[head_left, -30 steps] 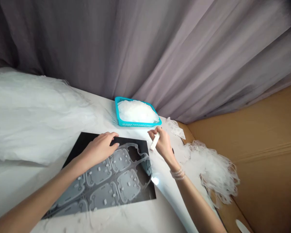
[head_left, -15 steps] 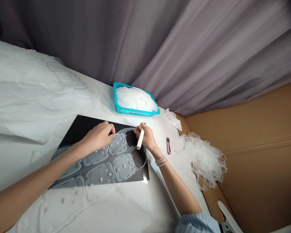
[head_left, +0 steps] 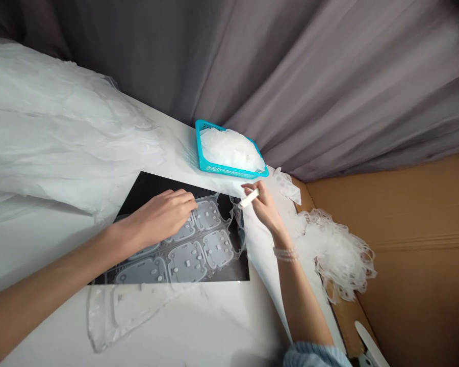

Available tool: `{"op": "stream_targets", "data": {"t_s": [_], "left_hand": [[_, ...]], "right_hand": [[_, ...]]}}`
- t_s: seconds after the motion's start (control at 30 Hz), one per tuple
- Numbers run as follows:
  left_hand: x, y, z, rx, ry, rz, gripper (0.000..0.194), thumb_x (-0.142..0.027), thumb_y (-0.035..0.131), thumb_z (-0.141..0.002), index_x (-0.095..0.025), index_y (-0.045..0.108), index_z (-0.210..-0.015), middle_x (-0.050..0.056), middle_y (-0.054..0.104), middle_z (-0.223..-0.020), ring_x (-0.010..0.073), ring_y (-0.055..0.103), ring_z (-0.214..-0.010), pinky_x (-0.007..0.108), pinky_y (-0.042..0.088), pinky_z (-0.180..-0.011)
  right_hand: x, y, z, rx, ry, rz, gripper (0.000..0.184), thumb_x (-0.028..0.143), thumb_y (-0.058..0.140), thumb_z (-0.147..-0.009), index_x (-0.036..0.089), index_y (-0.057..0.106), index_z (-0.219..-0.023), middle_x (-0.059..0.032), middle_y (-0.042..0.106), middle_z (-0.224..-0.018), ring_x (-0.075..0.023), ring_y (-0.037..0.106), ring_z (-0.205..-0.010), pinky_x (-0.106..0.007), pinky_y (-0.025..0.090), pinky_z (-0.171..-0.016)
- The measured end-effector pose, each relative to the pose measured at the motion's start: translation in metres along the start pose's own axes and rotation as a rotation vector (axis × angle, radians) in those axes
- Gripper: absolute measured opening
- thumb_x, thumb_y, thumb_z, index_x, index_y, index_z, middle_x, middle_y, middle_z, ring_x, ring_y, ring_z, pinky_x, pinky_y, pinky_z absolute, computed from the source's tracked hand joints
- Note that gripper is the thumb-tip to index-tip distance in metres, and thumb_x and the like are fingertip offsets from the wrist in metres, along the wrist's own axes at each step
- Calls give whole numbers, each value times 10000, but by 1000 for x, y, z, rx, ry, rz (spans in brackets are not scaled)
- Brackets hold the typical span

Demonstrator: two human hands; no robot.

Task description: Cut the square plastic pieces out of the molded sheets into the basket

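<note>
- While the left hand (head_left: 168,216) rests over the clear sheet (head_left: 186,264) in the head view, its fingers are bent and bunched; whether they pinch the plastic cannot be told.
- The right hand (head_left: 263,204) is closed around a white tool (head_left: 249,198), just outside the far right corner of the black board (head_left: 145,187); the tool slants down toward that corner.
- The clear sheet lies on the board beneath the left hand, its moulded panels running on from the fingertips toward the board's right edge.
- Thin edging (head_left: 237,227) of the sheet sits at that right edge, close to the tool's end; contact cannot be made out.
- Over the board's near edge, the sheet spills onto the table (head_left: 222,326).
- By the table's far edge stands a blue basket (head_left: 229,171) of white pieces (head_left: 231,149).
- Tangled strips (head_left: 338,255) heap at the table's right edge.
</note>
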State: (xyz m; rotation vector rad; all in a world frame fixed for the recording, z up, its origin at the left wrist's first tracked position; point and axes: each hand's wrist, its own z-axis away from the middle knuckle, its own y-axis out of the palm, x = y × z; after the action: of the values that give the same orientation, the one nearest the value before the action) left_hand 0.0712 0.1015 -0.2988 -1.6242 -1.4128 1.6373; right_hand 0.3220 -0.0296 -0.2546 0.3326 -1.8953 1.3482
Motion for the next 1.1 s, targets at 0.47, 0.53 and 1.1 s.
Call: {"op": "stream_targets", "data": {"t_s": [0.47,0.53,1.1], "left_hand": [[-9,17,45,-105,276,-268,303,-162,489,-944,-130,695,-1164,176,719,-1205,327,647,-1178,439,579,-884],[-13,14,49,-97,302,-360,310,-145,494,-930,-105,691,-1165,194,721,-1191,345,660,-1146,435,597,-815],[-12,12,50,-130,379,-376,313,-186,531,-904,-109,709,-1151,147,734,-1196,300,669,-1133,464,533,-1005]], "right_hand": [[51,95,73,45,36,-305,159,383,466,-1021,232,514,-1021,18,551,-770,-137,541,-674,-259,451,-627],[52,95,73,64,-13,-265,114,334,500,-1010,226,512,-974,15,564,-785,-134,551,-688,-259,441,-630],[56,103,72,90,-229,75,85,215,452,-1020,211,517,-965,-14,612,-823,-115,579,-674,-233,450,-607]]}}
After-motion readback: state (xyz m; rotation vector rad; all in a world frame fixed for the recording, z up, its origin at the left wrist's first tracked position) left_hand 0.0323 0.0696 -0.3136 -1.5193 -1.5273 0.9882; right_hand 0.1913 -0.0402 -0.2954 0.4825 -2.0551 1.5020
